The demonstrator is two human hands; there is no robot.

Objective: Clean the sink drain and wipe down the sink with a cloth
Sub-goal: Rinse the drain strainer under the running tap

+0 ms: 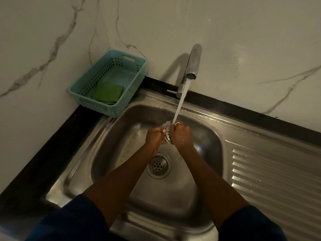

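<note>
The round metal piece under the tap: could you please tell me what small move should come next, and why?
Probably rotate the round metal piece under the stream: left hand and right hand grip it, and water strikes its far edge.

Sink [205, 134] glossy steel; basket [104, 107] matt perforated plastic; cloth [107, 93] rough fabric.

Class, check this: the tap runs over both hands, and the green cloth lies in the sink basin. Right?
No. The head view shows the green cloth lying in the teal basket beside the sink, not in its basin. The tap does run over the left hand and right hand.
</note>
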